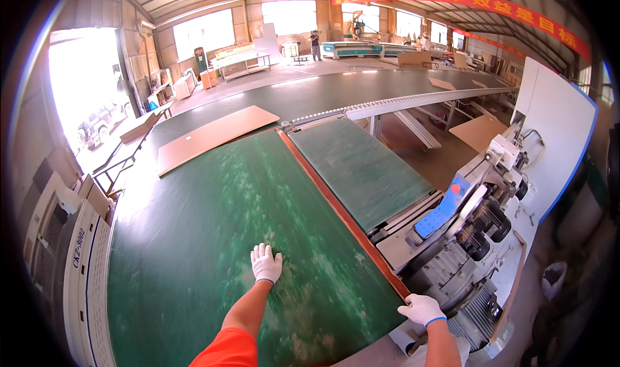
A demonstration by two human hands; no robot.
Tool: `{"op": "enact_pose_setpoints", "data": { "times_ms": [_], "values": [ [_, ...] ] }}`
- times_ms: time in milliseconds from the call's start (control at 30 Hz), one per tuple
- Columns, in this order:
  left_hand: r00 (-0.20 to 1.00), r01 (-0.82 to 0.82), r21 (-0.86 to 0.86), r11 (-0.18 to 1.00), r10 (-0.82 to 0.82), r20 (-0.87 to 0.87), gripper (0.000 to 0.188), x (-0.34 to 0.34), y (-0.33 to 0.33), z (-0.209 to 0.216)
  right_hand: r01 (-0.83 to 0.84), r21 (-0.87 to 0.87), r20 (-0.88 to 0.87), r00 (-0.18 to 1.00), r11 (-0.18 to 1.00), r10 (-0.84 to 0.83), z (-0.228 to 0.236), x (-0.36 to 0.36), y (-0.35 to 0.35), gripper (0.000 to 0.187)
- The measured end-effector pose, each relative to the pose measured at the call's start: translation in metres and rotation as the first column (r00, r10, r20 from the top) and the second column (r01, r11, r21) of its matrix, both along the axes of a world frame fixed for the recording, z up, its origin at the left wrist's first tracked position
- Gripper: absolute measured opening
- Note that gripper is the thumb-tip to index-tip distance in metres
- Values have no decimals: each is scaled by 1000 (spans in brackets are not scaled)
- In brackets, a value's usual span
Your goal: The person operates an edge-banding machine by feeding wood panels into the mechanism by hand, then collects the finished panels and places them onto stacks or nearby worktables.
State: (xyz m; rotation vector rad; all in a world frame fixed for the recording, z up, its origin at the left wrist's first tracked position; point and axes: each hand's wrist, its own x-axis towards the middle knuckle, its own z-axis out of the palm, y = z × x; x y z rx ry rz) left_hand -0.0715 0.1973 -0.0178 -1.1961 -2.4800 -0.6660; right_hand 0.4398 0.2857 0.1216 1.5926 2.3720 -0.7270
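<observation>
A large green panel (245,238) is steadied flat on the machine bed, beside the edge-working machine (478,225).

Head view: the gloved left hand (265,264) is spread open and pressed on the panel's face, seemingly to keep it flat; the gloved right hand (421,309) is curled over the near right corner at the reddish edge strip (336,205), apparently for guidance. A brown board (213,138) lies farther back.

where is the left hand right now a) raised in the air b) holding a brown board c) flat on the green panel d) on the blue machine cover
c: the gloved left hand lies palm down on the green panel, while the right hand rests at the panel's near right corner.
</observation>
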Motion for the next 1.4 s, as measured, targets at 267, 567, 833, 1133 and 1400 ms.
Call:
{"op": "enact_pose_setpoints", "data": {
  "times_ms": [267, 567, 833, 1133, 1400],
  "values": [
    [997, 63, 42, 997, -61, -37, 42, 3, 1, -3, -72, 4, -18, 997, 997, 72, -9, -6, 5, 51],
    [990, 127, -2, 992, -127, 62, 46, 20, 26, 2, -21, 11, -34, 999, 1000, 22, -6, 11, 5, 50],
    [987, 144, -3, 990, -144, 75, 45, 24, 26, 5, -20, 22, -65, 998, 1000, 21, -9, 8, 3, 49],
    [982, 178, -17, 984, -176, 63, 44, 35, 31, 4, -18, -14, -6, 1000, 1000, 18, 0, 9, 3, 50],
    [980, 188, -23, 982, -186, 64, 43, 41, 34, 12, -13, 45, -71, 997, 999, 17, -5, 16, 0, 48]
  ]
}}
